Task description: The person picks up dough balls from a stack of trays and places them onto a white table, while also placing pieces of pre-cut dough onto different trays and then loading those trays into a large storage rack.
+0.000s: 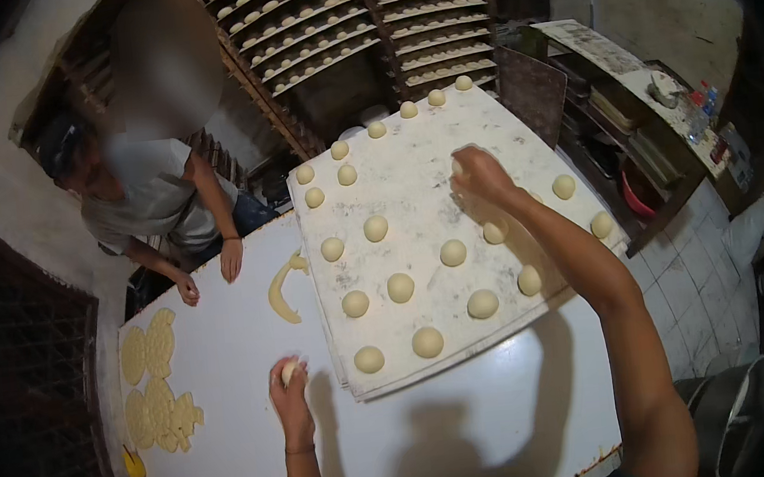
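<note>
My left hand (291, 399) is over the white table (231, 379), its fingers curled around a small dough ball (290, 371). My right arm reaches across a floured board (422, 180) that lies on the table. Above the board's far middle, my right hand (484, 178) is closed on another pale dough ball (457, 167), only partly visible between the fingers. Several round dough balls sit spaced apart on the board, such as one (427, 343) by the near edge and one (453, 252) near the middle. My right forearm partly covers a few.
A curved dough strip (280, 295) lies left of the board. Scored flat dough pieces (165, 412) and a yellow object (134, 465) are at the table's left. A co-worker (160, 199) stands across the table. Racks (310, 36) of dough balls rise behind; a shelf unit (623, 90) stands right.
</note>
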`<state>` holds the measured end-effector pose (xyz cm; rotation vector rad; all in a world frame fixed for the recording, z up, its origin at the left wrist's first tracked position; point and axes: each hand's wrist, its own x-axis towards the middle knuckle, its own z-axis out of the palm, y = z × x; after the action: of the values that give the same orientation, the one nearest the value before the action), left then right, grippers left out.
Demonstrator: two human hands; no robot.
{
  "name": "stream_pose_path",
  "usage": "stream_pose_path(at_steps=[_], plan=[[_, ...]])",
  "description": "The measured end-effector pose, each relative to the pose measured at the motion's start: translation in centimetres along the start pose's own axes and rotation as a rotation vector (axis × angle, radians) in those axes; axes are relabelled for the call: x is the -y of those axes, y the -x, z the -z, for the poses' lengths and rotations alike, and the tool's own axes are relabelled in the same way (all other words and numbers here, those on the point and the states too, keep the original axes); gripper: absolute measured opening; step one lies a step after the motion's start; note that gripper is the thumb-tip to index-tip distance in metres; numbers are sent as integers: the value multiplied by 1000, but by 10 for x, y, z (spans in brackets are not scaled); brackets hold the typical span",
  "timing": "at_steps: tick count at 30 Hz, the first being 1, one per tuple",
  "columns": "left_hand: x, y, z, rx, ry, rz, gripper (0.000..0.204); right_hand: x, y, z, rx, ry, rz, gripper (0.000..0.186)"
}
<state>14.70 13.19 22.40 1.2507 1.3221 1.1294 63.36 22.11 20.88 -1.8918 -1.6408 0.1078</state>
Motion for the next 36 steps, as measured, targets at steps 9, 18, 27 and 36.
stream_pose_path(at_steps=[9,18,27,36], plan=[[-20,-160,-280,516,-610,-913,31,42,160,102,-412,-484,-12,40],[-33,-36,-118,280,-475,-720,35,69,466,62,-485,-564,-867,16],[118,213,160,177,-303,68,22,295,354,-107,784,-899,-64,19],[129,168,370,-98,-128,109,24,585,203,-419,930,-600,69,39]])
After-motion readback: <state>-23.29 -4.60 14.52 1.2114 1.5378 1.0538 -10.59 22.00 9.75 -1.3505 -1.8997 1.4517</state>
